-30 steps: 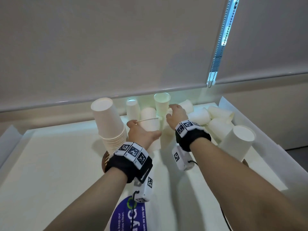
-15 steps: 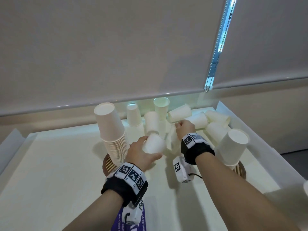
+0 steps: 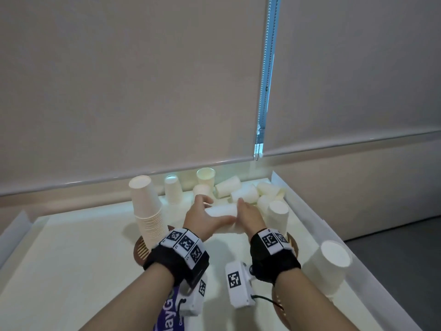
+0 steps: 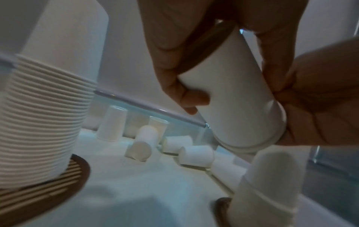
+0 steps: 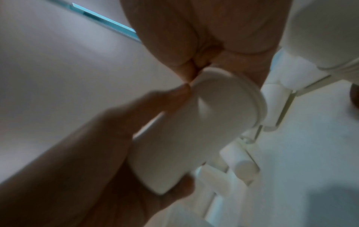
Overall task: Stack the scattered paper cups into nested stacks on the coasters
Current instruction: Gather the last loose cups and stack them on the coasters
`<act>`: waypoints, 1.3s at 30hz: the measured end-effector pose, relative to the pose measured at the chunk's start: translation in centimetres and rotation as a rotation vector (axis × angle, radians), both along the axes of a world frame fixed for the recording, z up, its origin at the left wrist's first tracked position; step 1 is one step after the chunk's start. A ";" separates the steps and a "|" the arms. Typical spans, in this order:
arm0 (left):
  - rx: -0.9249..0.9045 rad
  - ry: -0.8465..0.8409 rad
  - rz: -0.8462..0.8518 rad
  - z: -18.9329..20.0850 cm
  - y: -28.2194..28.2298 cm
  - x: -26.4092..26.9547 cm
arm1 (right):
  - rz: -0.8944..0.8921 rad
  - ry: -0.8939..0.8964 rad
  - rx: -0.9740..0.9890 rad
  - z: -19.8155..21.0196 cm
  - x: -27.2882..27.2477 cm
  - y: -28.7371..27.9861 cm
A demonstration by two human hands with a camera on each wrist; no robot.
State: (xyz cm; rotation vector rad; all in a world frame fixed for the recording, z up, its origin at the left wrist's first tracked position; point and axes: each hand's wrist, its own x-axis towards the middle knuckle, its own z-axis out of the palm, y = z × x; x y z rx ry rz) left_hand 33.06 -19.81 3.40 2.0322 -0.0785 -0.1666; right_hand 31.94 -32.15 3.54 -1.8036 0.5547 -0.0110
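A white paper cup [image 3: 222, 209] lies sideways in the air between my two hands. My left hand [image 3: 208, 215] grips its body near the base. My right hand [image 3: 247, 212] pinches the rim end. The left wrist view shows two rims at that end of the cup [image 4: 239, 98], so a second cup sits nested in it. The right wrist view shows the same cup [image 5: 194, 138]. A tall nested stack [image 3: 148, 211] stands upside down on the left brown coaster [image 3: 139, 250]. Scattered cups [image 3: 243, 192] lie at the back of the tray.
A short upside-down stack [image 3: 278, 217] stands on a coaster [image 3: 293, 244] just right of my right hand. Another upside-down stack [image 3: 330, 266] is at the near right. The white tray wall [image 3: 310, 218] runs along the right. A window blind and its sill close off the back.
Both hands have drawn back from the cup pile, each bringing a cup. The hands have come together and the cups now meet between them.
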 end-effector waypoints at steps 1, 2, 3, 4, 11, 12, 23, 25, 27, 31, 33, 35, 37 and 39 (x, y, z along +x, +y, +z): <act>-0.064 0.009 0.014 0.8 -0.5 -0.2 | 0.003 -0.027 0.006 0.9 -0.5 -0.3; -0.142 0.017 0.026 1.7 -1.1 -0.4 | -0.027 -0.047 0.021 1.5 -0.8 -0.8; -0.213 0.024 0.034 2.6 -1.7 -0.5 | -0.065 -0.059 0.028 2.1 -1.1 -1.3; -0.266 0.023 0.045 3.5 -2.3 -0.6 | -0.117 -0.082 0.043 2.5 -1.2 -1.8; -0.028 -0.248 -0.133 5.3 -8.8 0.3 | -0.489 -0.176 0.108 1.1 -3.2 -5.0; 0.056 -0.294 -0.207 5.2 -9.6 0.5 | -0.505 -0.161 0.094 0.5 -3.4 -5.2; 0.807 -0.300 -0.743 0.6 -13.3 1.2 | -0.307 0.226 -0.184 -4.9 -4.2 -5.3; 0.833 -0.330 -0.741 1.0 -12.4 1.4 | -0.235 0.242 -0.266 -6.2 -4.2 -5.4; 0.877 -0.340 -0.727 1.5 -11.3 1.5 | -0.155 0.305 -0.217 -7.3 -4.0 -5.2; 0.890 -0.303 -0.674 1.9 -8.3 0.6 | -0.126 0.406 -0.213 -8.6 -3.9 -4.9; 0.865 -0.281 -0.646 2.1 -6.4 -0.1 | -0.137 0.426 -0.244 -9.2 -4.2 -4.5; 0.827 -0.249 -0.624 2.1 -4.5 -0.6 | -0.113 0.461 -0.272 -9.8 -4.7 -3.8; 0.776 -0.213 -0.593 1.9 -2.7 -1.0 | -0.065 0.504 -0.305 -10.5 -5.1 -3.2; 0.692 -0.169 -0.521 1.5 -1.1 -1.4 | 0.010 0.508 -0.348 -11.2 -5.0 -2.7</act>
